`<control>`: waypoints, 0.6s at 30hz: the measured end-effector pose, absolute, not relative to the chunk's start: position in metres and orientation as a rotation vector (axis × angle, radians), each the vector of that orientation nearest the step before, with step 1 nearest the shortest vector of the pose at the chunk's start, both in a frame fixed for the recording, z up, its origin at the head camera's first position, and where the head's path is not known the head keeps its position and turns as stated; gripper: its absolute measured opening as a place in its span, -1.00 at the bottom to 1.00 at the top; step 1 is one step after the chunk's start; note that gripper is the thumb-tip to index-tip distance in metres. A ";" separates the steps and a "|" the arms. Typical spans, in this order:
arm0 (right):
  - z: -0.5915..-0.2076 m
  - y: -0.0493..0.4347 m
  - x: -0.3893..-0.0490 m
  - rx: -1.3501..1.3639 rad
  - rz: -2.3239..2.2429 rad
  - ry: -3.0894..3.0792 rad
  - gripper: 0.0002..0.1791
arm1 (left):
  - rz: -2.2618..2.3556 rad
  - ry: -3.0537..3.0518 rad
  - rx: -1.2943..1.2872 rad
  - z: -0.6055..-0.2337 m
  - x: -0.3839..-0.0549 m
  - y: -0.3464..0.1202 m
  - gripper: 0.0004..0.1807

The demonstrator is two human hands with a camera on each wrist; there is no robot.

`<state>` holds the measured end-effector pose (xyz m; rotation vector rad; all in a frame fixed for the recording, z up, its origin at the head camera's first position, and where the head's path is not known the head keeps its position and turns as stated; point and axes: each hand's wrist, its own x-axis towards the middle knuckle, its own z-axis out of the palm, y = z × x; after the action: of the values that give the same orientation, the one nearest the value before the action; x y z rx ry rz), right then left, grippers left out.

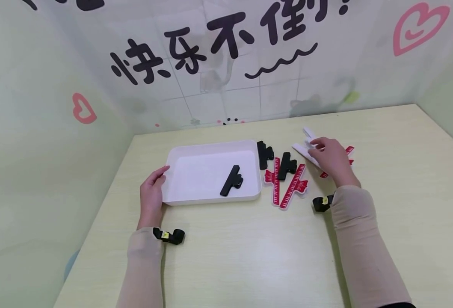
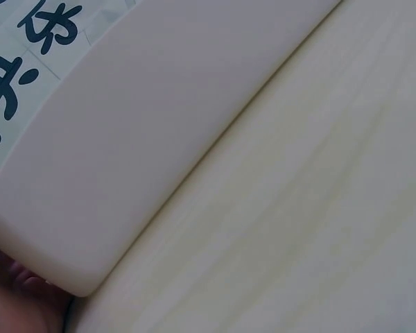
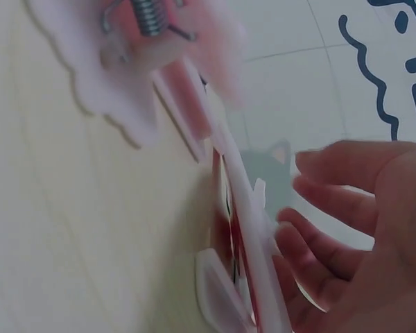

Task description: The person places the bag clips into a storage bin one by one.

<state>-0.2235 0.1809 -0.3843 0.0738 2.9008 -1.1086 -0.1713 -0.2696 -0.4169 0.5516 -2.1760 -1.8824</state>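
The left hand (image 1: 152, 194) is grasping the left side of the white tray (image 1: 199, 175) in its fingers; the right hand (image 1: 332, 158) is hovering beside white clips (image 1: 303, 153), fingers loosely bent, holding nothing; one black clip (image 1: 231, 182) is lying inside the tray; two red ruler-printed clips (image 1: 292, 187) are resting rightward on the table (image 1: 249, 256).

The sleeves (image 1: 141, 273) were beige; the right cuff (image 1: 351, 199) was creased; 2 black wrist cameras (image 1: 178, 236) bore yellow labels (image 1: 165, 235); a black edge (image 1: 397, 305) bordered the right sleeve.
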 end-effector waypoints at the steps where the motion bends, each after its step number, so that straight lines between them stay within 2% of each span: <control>1: -0.384 0.181 -0.223 0.100 -1.129 2.910 -0.52 | -1.883 -2.174 0.551 -0.417 -0.171 -0.270 -0.67; 7: -0.387 0.185 -0.223 0.157 -1.149 2.899 -0.52 | -1.888 -2.172 0.566 -0.416 -0.169 -0.270 -0.66; 18: -0.394 0.186 -0.224 0.163 -1.042 2.845 -0.33 | -1.902 -2.162 0.553 -0.416 -0.171 -0.269 -0.67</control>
<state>-0.2244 0.1863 -0.3937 0.1632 2.8451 -1.0417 -0.1715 -0.2686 -0.4161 0.5533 -2.1624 -1.9019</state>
